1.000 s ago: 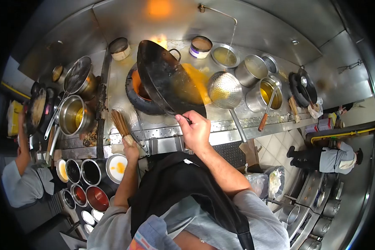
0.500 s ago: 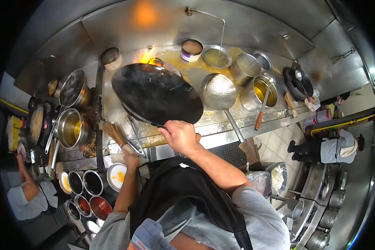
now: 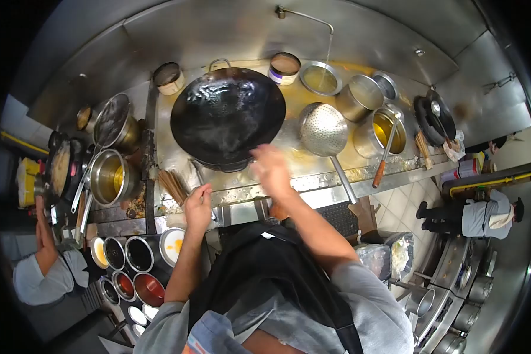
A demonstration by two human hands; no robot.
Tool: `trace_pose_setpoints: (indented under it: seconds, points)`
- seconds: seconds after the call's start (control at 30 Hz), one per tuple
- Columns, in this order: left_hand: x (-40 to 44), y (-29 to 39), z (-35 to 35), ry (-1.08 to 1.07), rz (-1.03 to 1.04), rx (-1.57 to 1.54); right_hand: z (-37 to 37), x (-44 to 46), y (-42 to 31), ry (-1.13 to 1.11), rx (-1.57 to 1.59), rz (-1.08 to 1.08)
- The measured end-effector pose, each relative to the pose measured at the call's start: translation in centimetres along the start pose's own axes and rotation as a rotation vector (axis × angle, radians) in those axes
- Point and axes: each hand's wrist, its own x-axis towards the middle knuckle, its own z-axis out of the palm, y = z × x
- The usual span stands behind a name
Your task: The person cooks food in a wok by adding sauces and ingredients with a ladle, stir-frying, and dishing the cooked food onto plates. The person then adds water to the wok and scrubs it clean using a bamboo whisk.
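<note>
The black wok (image 3: 227, 115) sits level on the range, its inside dark and glossy with faint steam. Just off the wok's near right edge is my right hand (image 3: 271, 170), blurred by motion, its fingers apart and nothing visible in them. My left hand (image 3: 198, 207) is raised at the range's front edge, fingers loosely bent, with nothing visible in it. Beside it lie a bamboo wok brush (image 3: 172, 186) and a pale cloth (image 3: 189, 174). To the right of the wok rests a perforated strainer ladle (image 3: 323, 130) with its handle toward me.
A pot of yellow oil (image 3: 389, 131) with a ladle stands right, and a tap (image 3: 331, 35) runs over a bowl (image 3: 320, 78). Sauce containers (image 3: 148, 288) are at lower left. One co-worker (image 3: 50, 274) works at left; another person (image 3: 484, 215) stands far right.
The wok has gone from tilted in my right hand to level on the burner, and that hand has let go. The flame behind it no longer shows. My left hand has risen from the brush.
</note>
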Motion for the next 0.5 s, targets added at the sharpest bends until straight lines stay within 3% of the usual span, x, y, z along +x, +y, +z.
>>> trace_pose_setpoints:
  seconds: [0.07,0.13,0.17,0.23,0.33,0.4,0.5]
  points:
    - [0.4,1.3,0.7,-0.116,-0.237,-0.201,-8.3,-2.8,9.3,0.311,-0.181,0.224]
    - [0.9,3.6,0.4,-0.223,-0.359,-0.274,-19.1,-2.8,12.6,0.298,-0.843,0.692]
    - [0.9,3.9,0.9,-0.217,-0.354,-0.298,-21.9,-5.1,17.3,0.442,-1.102,0.606]
    - [0.8,4.4,2.0,-0.198,-0.345,-0.345,-25.1,-9.8,29.4,0.305,-0.304,1.340]
    - [0.2,4.8,2.8,-0.245,-0.314,-0.240,-24.0,-8.4,29.8,0.387,0.295,1.259]
    - [-1.5,4.0,3.3,-0.229,-0.337,-0.234,-20.9,-7.4,27.1,0.449,0.236,1.097]
    - [-4.4,5.0,3.6,-0.130,-0.381,-0.155,-17.2,-7.3,26.2,0.315,0.354,0.981]
